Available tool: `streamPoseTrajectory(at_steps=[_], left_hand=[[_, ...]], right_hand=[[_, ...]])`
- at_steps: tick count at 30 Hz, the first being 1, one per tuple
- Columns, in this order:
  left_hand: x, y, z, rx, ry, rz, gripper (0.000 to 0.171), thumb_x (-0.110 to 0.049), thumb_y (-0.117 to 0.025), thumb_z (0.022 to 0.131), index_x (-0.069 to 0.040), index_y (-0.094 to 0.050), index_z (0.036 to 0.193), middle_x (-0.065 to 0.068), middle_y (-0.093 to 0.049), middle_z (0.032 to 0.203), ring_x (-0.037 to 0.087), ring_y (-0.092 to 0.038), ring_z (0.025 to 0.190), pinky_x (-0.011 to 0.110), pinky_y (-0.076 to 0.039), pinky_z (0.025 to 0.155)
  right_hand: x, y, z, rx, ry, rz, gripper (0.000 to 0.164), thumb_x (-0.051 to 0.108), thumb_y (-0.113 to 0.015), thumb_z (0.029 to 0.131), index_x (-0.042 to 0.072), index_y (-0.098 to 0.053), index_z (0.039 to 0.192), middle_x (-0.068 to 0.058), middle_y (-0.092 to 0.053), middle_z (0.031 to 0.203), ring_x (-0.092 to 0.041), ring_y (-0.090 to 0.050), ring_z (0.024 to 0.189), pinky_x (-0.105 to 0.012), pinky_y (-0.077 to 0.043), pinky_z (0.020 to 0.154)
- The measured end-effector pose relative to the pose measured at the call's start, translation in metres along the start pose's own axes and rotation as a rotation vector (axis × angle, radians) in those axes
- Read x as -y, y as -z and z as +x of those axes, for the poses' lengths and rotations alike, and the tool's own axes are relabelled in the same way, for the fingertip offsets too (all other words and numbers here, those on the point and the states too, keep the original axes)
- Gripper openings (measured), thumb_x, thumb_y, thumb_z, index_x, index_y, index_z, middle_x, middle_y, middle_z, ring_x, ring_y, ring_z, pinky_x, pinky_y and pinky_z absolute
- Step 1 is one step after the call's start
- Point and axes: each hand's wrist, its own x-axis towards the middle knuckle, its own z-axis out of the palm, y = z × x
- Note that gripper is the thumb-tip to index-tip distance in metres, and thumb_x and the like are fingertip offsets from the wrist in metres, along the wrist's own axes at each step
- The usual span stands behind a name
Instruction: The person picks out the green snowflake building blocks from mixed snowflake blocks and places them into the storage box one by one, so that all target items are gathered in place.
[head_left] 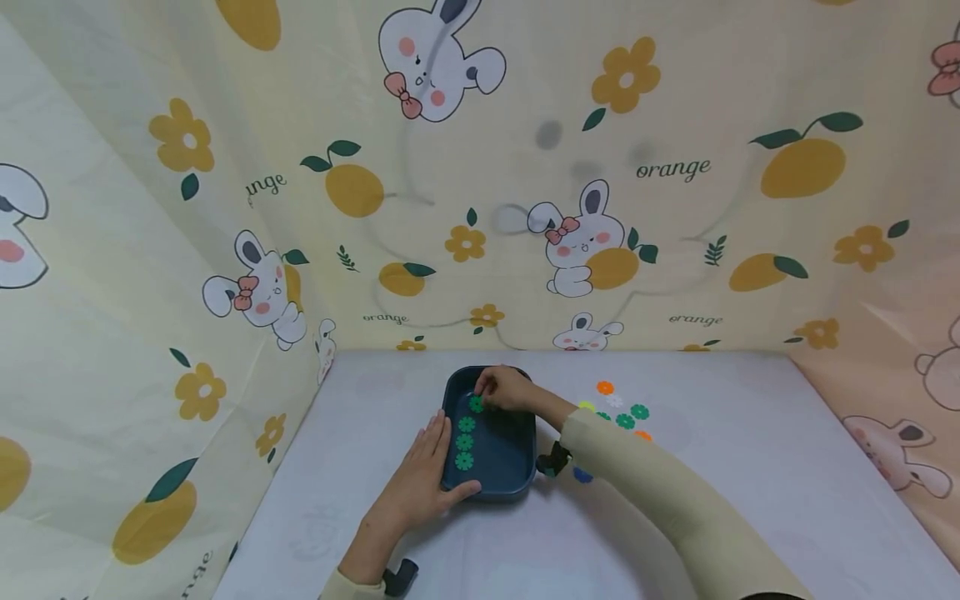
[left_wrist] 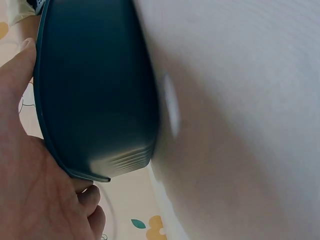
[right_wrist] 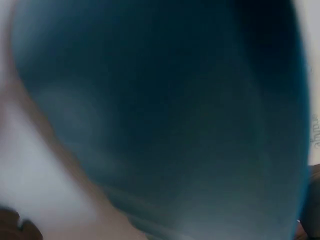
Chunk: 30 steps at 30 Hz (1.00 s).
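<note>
A dark blue rectangular tray (head_left: 504, 467) stands on the table. Along its left inner side runs a column of green flower-shaped pieces (head_left: 466, 442). My left hand (head_left: 420, 481) rests at the tray's near left corner, its straight fingers along the left rim and the thumb over the near rim. In the left wrist view, the left hand (left_wrist: 37, 165) touches the tray's edge. At the far end of the column, my right hand (head_left: 508, 389) has curled fingertips on a green flower piece (head_left: 476, 404), partly hidden. The right wrist view shows mostly the blurred tray wall (right_wrist: 165, 115).
Right of the tray lie loose flower pieces in several colours, among them an orange one (head_left: 605, 387), a green one (head_left: 639, 412) and a blue one (head_left: 582, 475). The right forearm hides part of that area. A patterned curtain (head_left: 487, 275) stands behind the white table (head_left: 360, 400).
</note>
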Motion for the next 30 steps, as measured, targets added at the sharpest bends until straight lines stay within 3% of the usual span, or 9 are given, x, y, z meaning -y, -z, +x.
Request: streamPoseTrajectory(at_steps=[12, 22, 30], left_hand=[[-0.001, 0.000, 0.000, 0.011, 0.009, 0.006, 0.117, -0.076, -0.062, 0.096, -0.005, -0.010, 0.172, 0.010, -0.001, 0.181, 0.025, -0.003, 0.167, 0.049, -0.012, 0.136], [0.000, 0.000, 0.000, 0.008, 0.003, 0.002, 0.117, -0.076, -0.062, 0.096, -0.005, -0.009, 0.173, 0.010, -0.001, 0.181, 0.024, -0.004, 0.167, 0.049, -0.013, 0.136], [0.001, 0.001, -0.001, 0.004, 0.002, -0.002, 0.117, -0.075, -0.062, 0.096, -0.004, -0.009, 0.172, 0.010, -0.002, 0.181, 0.024, -0.004, 0.167, 0.049, -0.013, 0.136]], right_hand=[[-0.003, 0.001, 0.007, 0.056, -0.017, 0.000, 0.015, -0.007, -0.076, 0.091, -0.001, -0.076, 0.105, -0.004, -0.073, 0.085, -0.012, -0.066, 0.074, -0.025, -0.057, 0.067], [-0.007, -0.007, 0.012, 0.056, -0.033, 0.057, 0.013, -0.003, -0.078, 0.093, -0.002, -0.075, 0.105, -0.005, -0.072, 0.086, -0.014, -0.068, 0.075, -0.025, -0.059, 0.067], [-0.001, -0.005, 0.011, 0.052, -0.018, 0.005, 0.015, 0.000, -0.079, 0.094, -0.001, -0.075, 0.109, -0.005, -0.073, 0.089, -0.013, -0.067, 0.077, -0.026, -0.059, 0.070]])
